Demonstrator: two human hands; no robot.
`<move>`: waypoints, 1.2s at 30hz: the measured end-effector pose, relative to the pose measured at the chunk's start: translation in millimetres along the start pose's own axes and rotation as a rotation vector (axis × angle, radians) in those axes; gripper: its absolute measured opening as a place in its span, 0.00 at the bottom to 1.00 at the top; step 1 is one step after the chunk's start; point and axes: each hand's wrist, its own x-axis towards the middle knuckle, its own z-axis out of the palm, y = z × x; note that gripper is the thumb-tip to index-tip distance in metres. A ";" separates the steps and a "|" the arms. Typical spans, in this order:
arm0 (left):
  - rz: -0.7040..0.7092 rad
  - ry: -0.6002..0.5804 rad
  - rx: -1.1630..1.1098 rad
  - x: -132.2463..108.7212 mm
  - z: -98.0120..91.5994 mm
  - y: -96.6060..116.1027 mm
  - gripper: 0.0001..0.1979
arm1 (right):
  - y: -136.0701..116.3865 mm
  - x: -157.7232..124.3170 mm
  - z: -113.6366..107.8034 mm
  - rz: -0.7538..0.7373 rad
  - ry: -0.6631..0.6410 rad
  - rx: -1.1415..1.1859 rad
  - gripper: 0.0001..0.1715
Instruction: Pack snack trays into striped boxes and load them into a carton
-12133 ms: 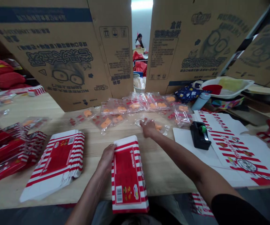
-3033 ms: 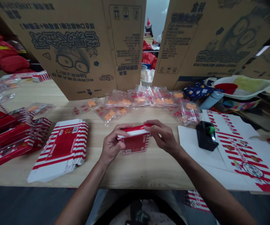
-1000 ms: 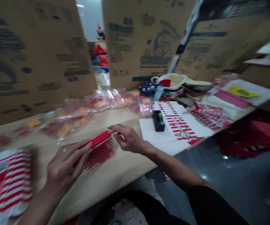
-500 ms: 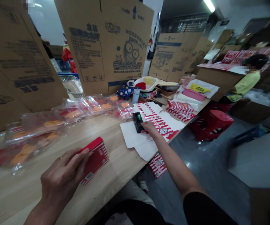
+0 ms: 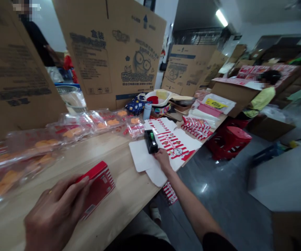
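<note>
My left hand (image 5: 59,209) is closed around a small red box (image 5: 97,190) with red-and-white striped edges, held just above the table. Farther right, a black tape dispenser (image 5: 150,142) with a green roll stands on flat printed carton sheets (image 5: 175,139). My right hand (image 5: 163,159) is at the dispenser's near end, fingers pinched together. What the fingertips hold, if anything, is too small to make out.
Clear plastic bags (image 5: 72,132) with orange pieces line the table's back edge, before tall cardboard boxes (image 5: 137,52). Folded striped boxes (image 5: 196,127) lie at right. A red stool (image 5: 230,141) and a person in a yellow top (image 5: 257,101) are beyond.
My right hand has drawn back a little toward me along the dispenser's near end. The left hand keeps its hold on the red box. The view has shifted slightly.
</note>
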 end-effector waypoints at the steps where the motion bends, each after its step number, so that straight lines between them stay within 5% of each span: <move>1: 0.053 -0.014 0.093 -0.1 -1.7 4.9 0.05 | -1.1 -5.3 -2.9 -0.033 0.008 -0.007 0.16; 5: 0.150 -0.074 0.177 5.9 -11.7 24.7 0.02 | -23.3 -43.5 -2.4 -0.160 -0.074 0.035 0.12; 10: 0.075 -0.189 0.106 11.6 -22.2 35.4 0.06 | -79.5 -127.5 35.4 -0.308 -0.630 0.250 0.11; 14: 0.011 -0.183 0.058 7.3 -25.0 39.2 0.07 | -113.5 -173.3 68.7 -0.231 -0.869 0.392 0.31; 19: -0.129 -0.129 0.023 0.6 -24.5 37.9 0.13 | -122.3 -183.0 90.5 -0.150 -0.822 0.446 0.46; 25: 0.001 -0.215 0.038 5.4 -28.8 39.3 0.10 | -112.4 -184.1 102.7 -0.125 -0.756 0.399 0.44; 31: -0.176 -0.249 -0.041 18.2 -28.5 34.2 0.04 | -102.8 -183.1 106.4 -0.196 -0.728 0.437 0.43; 36: -0.207 -0.405 0.142 30.6 -21.0 45.6 0.04 | -94.6 -190.5 93.2 -0.232 -0.711 0.314 0.52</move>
